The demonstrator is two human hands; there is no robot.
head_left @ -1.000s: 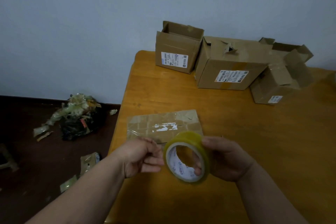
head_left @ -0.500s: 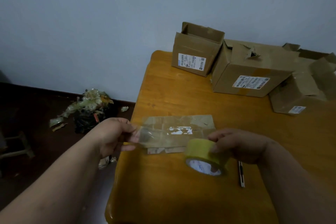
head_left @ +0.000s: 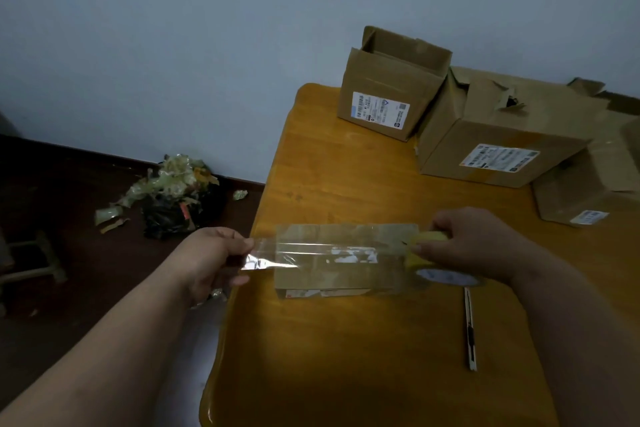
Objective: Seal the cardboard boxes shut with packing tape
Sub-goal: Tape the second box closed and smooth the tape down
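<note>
Left hand [head_left: 211, 258] pinches the clear tape strip [head_left: 311, 253] over the flat box [head_left: 343, 260] at the bench's [head_left: 346, 374] left edge. Right hand [head_left: 474, 243], fingers clamped, largely hides the tape roll [head_left: 429, 253].

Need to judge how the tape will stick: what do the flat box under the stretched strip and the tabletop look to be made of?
Flat brown cardboard box: matte corrugated-looking card, with glossy clear film patches and a torn white label on top. Orange-yellow wooden table: apparently varnished wood, showing grain lines and soft sheen. Clear tape strip: thin shiny plastic film, see-through.
</note>
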